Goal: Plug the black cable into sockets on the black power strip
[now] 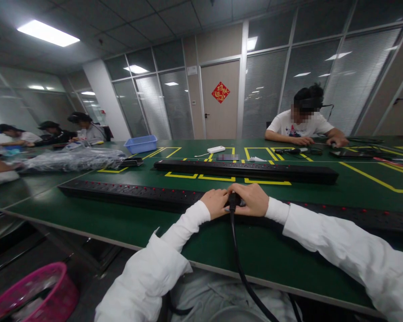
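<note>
Holding a black plug at the near long power strip, I have the fingers of my right hand curled closely around it. My left hand presses in from the other side, its fingers bent against the strip and beside the plug; I cannot tell whether they grip anything. From the plug a thick black cable hangs over the edge of the green table towards my lap. Beyond my hands lies a second power strip, then a white device and a blue bin. Clear plastic wrapping is heaped to the left. Across the table sits a person in a white T-shirt, and a pink basket stands low at my left.
</note>
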Demonstrator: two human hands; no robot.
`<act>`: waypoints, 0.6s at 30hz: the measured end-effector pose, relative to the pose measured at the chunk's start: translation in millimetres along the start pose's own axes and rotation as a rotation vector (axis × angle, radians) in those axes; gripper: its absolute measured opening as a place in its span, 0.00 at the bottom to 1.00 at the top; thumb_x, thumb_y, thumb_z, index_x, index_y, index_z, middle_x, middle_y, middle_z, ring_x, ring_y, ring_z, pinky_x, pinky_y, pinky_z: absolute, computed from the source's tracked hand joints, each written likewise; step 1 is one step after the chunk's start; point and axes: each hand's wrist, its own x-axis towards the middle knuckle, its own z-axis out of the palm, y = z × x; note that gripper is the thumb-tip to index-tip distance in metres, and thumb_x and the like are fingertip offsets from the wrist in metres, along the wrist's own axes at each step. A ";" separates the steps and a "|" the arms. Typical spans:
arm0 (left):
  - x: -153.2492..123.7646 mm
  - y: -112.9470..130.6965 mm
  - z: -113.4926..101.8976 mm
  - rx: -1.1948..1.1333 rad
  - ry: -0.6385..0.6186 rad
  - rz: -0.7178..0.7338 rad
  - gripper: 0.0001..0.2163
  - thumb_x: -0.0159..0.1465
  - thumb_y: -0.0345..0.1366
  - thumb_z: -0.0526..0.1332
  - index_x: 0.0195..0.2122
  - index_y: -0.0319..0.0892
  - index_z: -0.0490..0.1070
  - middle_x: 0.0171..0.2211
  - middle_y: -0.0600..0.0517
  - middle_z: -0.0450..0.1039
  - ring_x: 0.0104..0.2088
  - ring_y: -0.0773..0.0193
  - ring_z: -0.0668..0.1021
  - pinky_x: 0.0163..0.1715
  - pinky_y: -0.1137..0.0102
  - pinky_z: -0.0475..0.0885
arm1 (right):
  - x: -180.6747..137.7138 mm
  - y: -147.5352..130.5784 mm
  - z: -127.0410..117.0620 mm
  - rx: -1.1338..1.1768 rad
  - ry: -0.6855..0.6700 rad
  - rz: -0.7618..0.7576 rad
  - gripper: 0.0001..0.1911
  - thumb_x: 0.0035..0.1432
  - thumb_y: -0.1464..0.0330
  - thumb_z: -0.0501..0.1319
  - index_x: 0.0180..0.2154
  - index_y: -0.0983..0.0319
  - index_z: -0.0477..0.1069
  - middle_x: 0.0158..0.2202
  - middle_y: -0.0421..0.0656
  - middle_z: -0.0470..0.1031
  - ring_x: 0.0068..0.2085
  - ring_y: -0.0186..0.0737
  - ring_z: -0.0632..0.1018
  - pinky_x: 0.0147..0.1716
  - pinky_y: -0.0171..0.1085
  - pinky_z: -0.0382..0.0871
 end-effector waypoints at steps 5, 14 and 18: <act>-0.1 0.3 0.6 0.004 0.006 0.002 0.16 0.60 0.45 0.44 0.40 0.39 0.61 0.39 0.46 0.65 0.38 0.57 0.70 0.36 0.63 0.65 | 0.5 0.9 0.2 0.009 -0.007 0.005 0.21 0.50 0.53 0.51 0.38 0.63 0.59 0.34 0.45 0.71 0.31 0.38 0.72 0.25 0.31 0.56; -0.2 2.3 -2.6 -0.028 0.000 0.011 0.19 0.59 0.49 0.46 0.43 0.40 0.60 0.38 0.47 0.65 0.39 0.57 0.69 0.37 0.63 0.64 | -2.7 6.9 4.4 0.028 0.031 0.018 0.19 0.49 0.52 0.51 0.33 0.62 0.60 0.29 0.44 0.71 0.27 0.36 0.71 0.22 0.30 0.54; -1.6 3.8 -4.6 -0.038 0.017 0.025 0.23 0.58 0.53 0.44 0.48 0.43 0.56 0.38 0.48 0.65 0.38 0.57 0.70 0.36 0.64 0.64 | -7.3 10.4 -1.4 0.052 0.007 0.037 0.16 0.51 0.55 0.51 0.32 0.62 0.60 0.28 0.43 0.71 0.27 0.36 0.72 0.22 0.30 0.55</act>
